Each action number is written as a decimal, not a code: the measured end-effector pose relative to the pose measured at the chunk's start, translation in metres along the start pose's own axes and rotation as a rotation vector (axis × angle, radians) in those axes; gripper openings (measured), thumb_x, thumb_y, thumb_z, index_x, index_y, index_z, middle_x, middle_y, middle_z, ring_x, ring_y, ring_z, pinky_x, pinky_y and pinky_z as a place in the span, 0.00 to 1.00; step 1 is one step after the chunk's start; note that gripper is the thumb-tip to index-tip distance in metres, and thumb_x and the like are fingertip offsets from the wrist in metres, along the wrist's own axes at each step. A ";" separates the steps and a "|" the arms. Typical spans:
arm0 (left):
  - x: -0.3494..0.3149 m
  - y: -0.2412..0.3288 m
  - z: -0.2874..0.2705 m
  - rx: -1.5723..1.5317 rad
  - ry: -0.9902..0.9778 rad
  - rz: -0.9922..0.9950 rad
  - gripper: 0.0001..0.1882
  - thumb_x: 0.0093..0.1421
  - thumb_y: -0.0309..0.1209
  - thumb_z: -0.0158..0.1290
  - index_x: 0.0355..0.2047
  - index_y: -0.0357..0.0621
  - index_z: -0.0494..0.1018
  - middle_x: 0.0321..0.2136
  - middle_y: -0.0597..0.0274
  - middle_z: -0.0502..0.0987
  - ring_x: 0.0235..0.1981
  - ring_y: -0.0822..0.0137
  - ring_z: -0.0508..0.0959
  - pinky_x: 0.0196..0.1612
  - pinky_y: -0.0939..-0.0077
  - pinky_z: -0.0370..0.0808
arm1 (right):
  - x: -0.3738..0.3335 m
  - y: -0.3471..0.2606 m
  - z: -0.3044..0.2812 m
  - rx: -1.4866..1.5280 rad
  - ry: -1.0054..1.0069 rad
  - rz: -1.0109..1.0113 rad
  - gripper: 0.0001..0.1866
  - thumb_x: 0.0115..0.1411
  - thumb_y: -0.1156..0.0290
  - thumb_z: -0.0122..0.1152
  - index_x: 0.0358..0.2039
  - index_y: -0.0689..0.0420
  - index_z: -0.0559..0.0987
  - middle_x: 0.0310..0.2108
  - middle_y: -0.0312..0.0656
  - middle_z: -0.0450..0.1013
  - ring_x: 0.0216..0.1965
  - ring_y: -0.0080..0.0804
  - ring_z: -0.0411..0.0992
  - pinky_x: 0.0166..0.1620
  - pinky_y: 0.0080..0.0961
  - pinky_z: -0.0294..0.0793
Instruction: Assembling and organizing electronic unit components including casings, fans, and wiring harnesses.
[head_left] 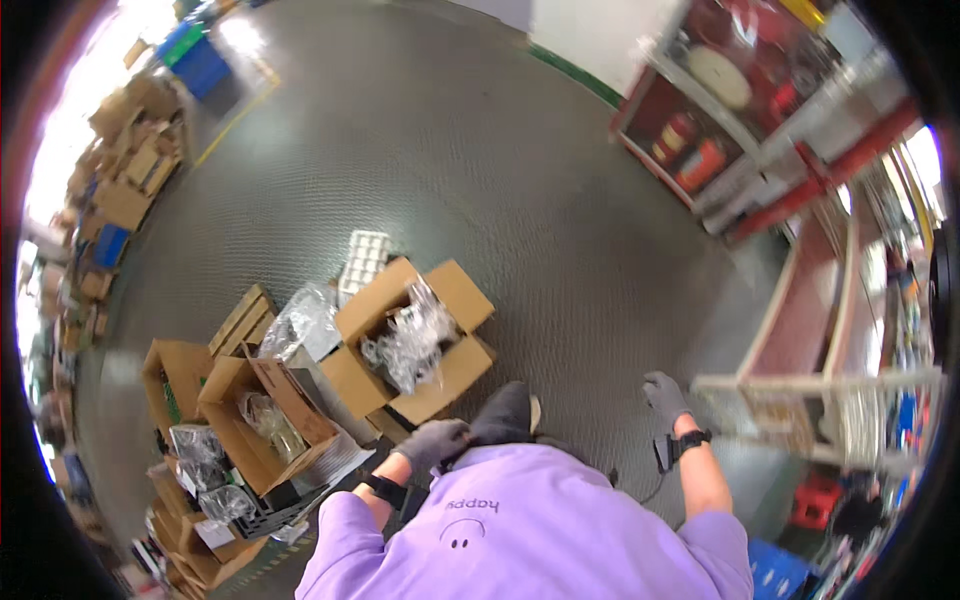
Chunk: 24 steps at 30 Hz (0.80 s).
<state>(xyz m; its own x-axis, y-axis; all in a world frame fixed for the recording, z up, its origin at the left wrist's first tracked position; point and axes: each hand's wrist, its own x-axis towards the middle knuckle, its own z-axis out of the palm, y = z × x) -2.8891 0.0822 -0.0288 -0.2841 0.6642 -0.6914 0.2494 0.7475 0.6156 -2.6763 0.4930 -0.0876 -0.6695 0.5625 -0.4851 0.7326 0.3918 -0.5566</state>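
Observation:
My left hand [436, 442], in a grey glove with a dark wrist strap, hangs beside my body, close to an open cardboard box [360, 381]. Its fingers point toward my dark trouser leg, and how far they curl is hard to see. Crumpled clear plastic wrap [412, 340] fills the box, whose flaps are spread. Out to the right, my right hand [666, 398], gloved the same way, hangs over the floor with loosely bent fingers and nothing visible in it. The nearest thing to it is the end of a pale-framed rack [720, 383].
Beside the box stand more open cartons [232, 405], a wooden pallet [243, 318] and a white gridded tray [364, 262]. Stacked cardboard [125, 200] lines the left side. A red-framed cabinet [690, 140] holding fire extinguishers stands at the far right. Grey textured floor [440, 130] stretches ahead.

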 end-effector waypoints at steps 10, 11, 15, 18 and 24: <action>0.222 -0.080 -0.070 0.353 0.322 0.339 0.12 0.50 0.33 0.44 0.31 0.41 0.72 0.29 0.55 0.75 0.31 0.58 0.74 0.35 0.72 0.70 | 0.255 0.023 -0.025 -0.411 -0.243 -0.288 0.09 0.44 0.73 0.52 0.28 0.58 0.76 0.23 0.45 0.71 0.27 0.35 0.72 0.31 0.31 0.71; 0.226 -0.078 -0.087 0.077 0.392 0.093 0.13 0.49 0.32 0.44 0.32 0.41 0.72 0.28 0.56 0.75 0.29 0.62 0.74 0.33 0.75 0.70 | 0.270 -0.001 -0.032 -0.614 -0.349 -0.571 0.09 0.46 0.69 0.50 0.26 0.57 0.76 0.25 0.46 0.71 0.29 0.40 0.71 0.32 0.32 0.70; 0.262 -0.062 -0.151 -0.850 0.489 -0.282 0.15 0.49 0.36 0.45 0.30 0.35 0.72 0.23 0.59 0.74 0.25 0.69 0.74 0.28 0.76 0.71 | 0.332 0.059 -0.049 -0.499 -0.501 -0.611 0.12 0.48 0.62 0.48 0.22 0.56 0.77 0.27 0.49 0.72 0.32 0.44 0.70 0.34 0.35 0.69; 0.294 -0.057 -0.204 -0.848 0.447 -0.362 0.17 0.50 0.36 0.44 0.36 0.37 0.70 0.25 0.60 0.74 0.24 0.71 0.74 0.25 0.79 0.70 | 0.406 0.067 -0.023 -0.607 -0.550 -0.652 0.13 0.47 0.62 0.47 0.22 0.55 0.77 0.27 0.49 0.72 0.32 0.44 0.70 0.34 0.36 0.69; 0.346 -0.049 -0.323 -0.677 0.542 -0.343 0.14 0.47 0.33 0.43 0.30 0.39 0.73 0.20 0.59 0.74 0.21 0.69 0.74 0.25 0.75 0.71 | 0.572 0.017 0.003 -0.889 -0.696 -0.743 0.13 0.47 0.61 0.47 0.23 0.54 0.78 0.29 0.49 0.72 0.33 0.45 0.71 0.34 0.37 0.69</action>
<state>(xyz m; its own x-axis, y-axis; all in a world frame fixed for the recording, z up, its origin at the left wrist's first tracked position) -3.2982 0.2741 -0.1760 -0.6781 0.1883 -0.7105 -0.4726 0.6285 0.6177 -3.0473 0.8189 -0.3764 -0.6676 -0.3659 -0.6484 -0.1742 0.9235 -0.3418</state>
